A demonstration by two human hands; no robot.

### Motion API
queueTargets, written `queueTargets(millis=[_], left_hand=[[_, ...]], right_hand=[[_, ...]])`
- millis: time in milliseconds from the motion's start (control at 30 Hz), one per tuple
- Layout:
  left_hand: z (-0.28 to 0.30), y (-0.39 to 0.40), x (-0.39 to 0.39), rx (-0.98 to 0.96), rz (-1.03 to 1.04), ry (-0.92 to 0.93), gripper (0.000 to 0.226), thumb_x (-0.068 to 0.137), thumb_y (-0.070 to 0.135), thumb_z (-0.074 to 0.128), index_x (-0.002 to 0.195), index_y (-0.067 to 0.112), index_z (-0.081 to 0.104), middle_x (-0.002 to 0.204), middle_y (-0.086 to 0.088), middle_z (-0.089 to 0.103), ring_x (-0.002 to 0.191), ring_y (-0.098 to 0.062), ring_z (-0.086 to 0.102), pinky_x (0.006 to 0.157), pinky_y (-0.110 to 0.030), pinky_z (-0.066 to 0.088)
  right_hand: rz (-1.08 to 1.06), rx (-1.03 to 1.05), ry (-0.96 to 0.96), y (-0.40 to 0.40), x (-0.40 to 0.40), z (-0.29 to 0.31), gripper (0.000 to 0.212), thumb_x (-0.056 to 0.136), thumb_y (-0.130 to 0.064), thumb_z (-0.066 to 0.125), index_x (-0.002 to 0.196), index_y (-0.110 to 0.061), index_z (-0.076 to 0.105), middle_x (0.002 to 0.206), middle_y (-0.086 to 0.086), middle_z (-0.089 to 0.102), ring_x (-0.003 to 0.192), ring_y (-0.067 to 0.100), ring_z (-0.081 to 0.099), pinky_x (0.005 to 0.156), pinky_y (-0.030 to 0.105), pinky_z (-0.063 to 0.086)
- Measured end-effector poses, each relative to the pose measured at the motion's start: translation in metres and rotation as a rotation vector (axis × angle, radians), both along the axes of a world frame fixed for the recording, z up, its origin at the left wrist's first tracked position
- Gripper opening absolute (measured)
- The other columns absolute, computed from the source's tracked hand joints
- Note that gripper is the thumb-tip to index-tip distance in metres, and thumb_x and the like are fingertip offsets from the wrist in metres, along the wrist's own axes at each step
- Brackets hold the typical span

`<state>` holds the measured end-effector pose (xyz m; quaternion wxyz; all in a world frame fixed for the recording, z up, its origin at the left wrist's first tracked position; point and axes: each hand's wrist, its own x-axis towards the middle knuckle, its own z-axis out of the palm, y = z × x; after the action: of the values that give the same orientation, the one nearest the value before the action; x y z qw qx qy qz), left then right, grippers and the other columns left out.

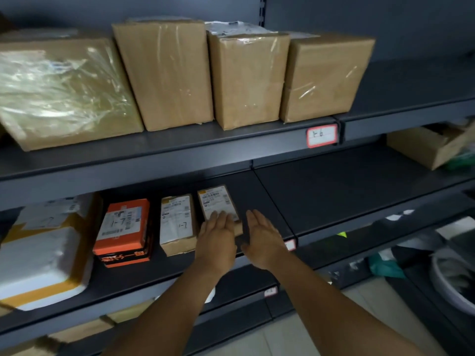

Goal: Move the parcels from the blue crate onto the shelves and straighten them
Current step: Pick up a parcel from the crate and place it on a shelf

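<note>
Here we list, on the dark grey metal middle shelf [321,191]: a small flat brown cardboard parcel with a white printed label [218,204], rightmost in its row. Our left hand [215,238] lies flat on its near end, fingers straight and together. Our right hand [262,240] stands just right of it, fingers straight, palm turned toward the parcel; we cannot tell whether it touches.

Left of that, just beside: a brown cardboard parcel with a white label marked by hand [177,224]; then an orange and black box with a barcode label [123,231]; then a large white foam box bound with yellow tape [38,255] at far left.

Upper shelf [180,147]: four upright brown cardboard cartons taped in clear film [246,78], side by side. A red-bordered white tag [321,135] sits on its front edge.
</note>
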<state>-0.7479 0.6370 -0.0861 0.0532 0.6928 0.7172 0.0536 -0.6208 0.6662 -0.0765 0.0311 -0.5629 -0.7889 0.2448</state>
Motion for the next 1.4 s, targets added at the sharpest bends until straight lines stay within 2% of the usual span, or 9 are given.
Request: queueTargets(millis=[167, 333, 467, 867, 1100, 1400], left_hand=[[0.014, -0.021, 0.046, -0.005, -0.072, -0.068, 0.078, 0.097, 0.032, 0.051, 0.154, 0.012, 0.002, 0.162, -0.006, 0.003, 0.148, -0.023, 0.001, 0.119, -0.032, 0.002], [0.019, -0.06, 0.108, -0.01, -0.17, -0.087, 0.077, 0.096, 0.034, 0.051, 0.154, 0.014, 0.005, 0.161, -0.005, 0.008, 0.148, -0.022, 0.004, 0.12, -0.034, 0.005], [0.021, -0.1, 0.163, -0.025, -0.273, -0.059, 0.079, 0.095, 0.036, 0.054, 0.154, 0.012, 0.007, 0.161, -0.005, 0.01, 0.148, -0.022, 0.006, 0.119, -0.034, 0.007], [0.024, -0.271, 0.363, -0.051, -0.622, 0.025, 0.076, 0.096, 0.033, 0.051, 0.154, 0.013, 0.005, 0.161, -0.004, 0.007, 0.149, -0.021, 0.004, 0.119, -0.035, 0.006], [0.03, -0.37, 0.471, -0.075, -0.858, 0.022, 0.078, 0.098, 0.035, 0.049, 0.154, 0.013, 0.0, 0.162, -0.003, 0.001, 0.149, -0.019, -0.001, 0.119, -0.034, 0.002], [0.025, -0.467, 0.599, -0.099, -1.205, 0.059, 0.078, 0.097, 0.037, 0.048, 0.154, 0.014, 0.0, 0.162, -0.003, 0.001, 0.149, -0.02, 0.001, 0.119, -0.034, 0.005]], right_hand=[[-0.065, 0.068, -0.023, -0.04, 0.052, 0.006, 0.083, 0.097, -0.029, 0.052, 0.155, -0.014, -0.005, 0.162, 0.002, -0.006, 0.149, 0.019, -0.003, 0.12, 0.032, 0.001], [-0.194, 0.095, -0.037, -0.09, 0.116, 0.009, 0.081, 0.095, -0.032, 0.052, 0.155, -0.016, 0.001, 0.163, 0.002, 0.0, 0.149, 0.019, 0.0, 0.121, 0.035, 0.004], [-0.308, 0.069, -0.074, -0.141, 0.177, 0.006, 0.083, 0.094, -0.032, 0.054, 0.155, -0.017, -0.001, 0.163, 0.0, -0.004, 0.15, 0.02, -0.004, 0.121, 0.035, 0.002], [-0.691, 0.047, -0.116, -0.362, 0.372, 0.009, 0.081, 0.097, -0.031, 0.05, 0.155, -0.015, -0.003, 0.163, 0.0, -0.007, 0.149, 0.019, -0.008, 0.12, 0.037, 0.0], [-0.92, 0.036, -0.163, -0.487, 0.458, 0.009, 0.079, 0.098, -0.029, 0.049, 0.155, -0.014, -0.004, 0.162, 0.0, -0.008, 0.149, 0.02, -0.01, 0.119, 0.038, -0.001], [-1.278, -0.057, -0.172, -0.619, 0.549, 0.001, 0.081, 0.099, -0.033, 0.049, 0.155, -0.014, -0.007, 0.162, 0.001, -0.01, 0.149, 0.022, -0.012, 0.12, 0.04, -0.001]])
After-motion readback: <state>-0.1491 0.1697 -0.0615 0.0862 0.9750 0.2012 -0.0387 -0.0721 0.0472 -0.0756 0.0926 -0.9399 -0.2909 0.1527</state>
